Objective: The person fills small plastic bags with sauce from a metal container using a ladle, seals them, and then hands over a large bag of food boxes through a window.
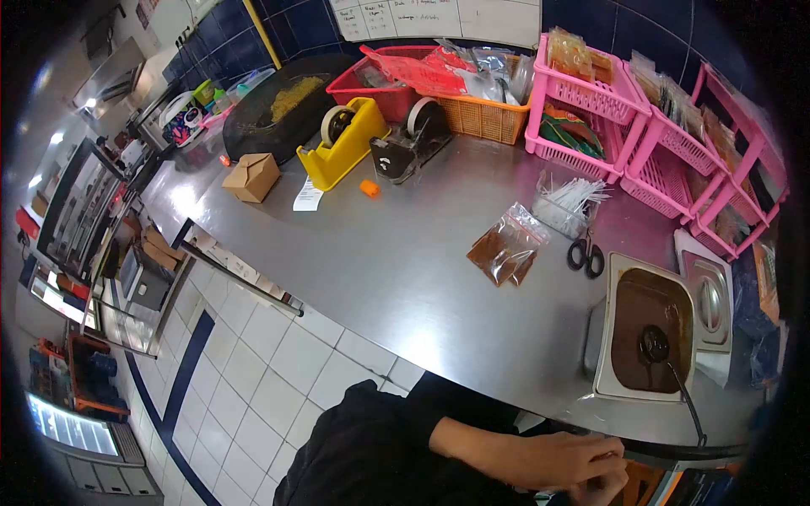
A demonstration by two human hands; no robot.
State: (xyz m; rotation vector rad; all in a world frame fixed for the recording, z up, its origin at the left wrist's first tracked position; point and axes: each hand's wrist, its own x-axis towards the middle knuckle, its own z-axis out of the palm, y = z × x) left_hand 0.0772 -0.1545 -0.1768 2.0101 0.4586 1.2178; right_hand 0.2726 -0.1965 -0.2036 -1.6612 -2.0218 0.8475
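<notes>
Fingers [601, 447] of the left hand [569, 464] are lying close over what seems to be the right hand [601, 491], both just off the near edge of the steel table [396, 270]. They are bending inward with little gap between them, but whether they are clamped on anything I cannot tell, since their undersides are hidden. Nearest to the grip, on the table just above and to its right, a rectangular steel food pan [601, 381] is holding dark brown liquid. A black ladle [654, 344] is resting in that liquid, its thin handle slanting over the rim toward the table edge, right of the hands. Beyond the pan from the grip, a steel lid [713, 293] is lying beside it. Farther up from the hands, black-handled scissors [585, 255] are lying near a zip bag [506, 249] of brown contents, and a clear container [561, 218] is holding white strips. Well apart from the grip, toward the upper left, yellow and black tape dispensers [354, 139] are standing side by side.
</notes>
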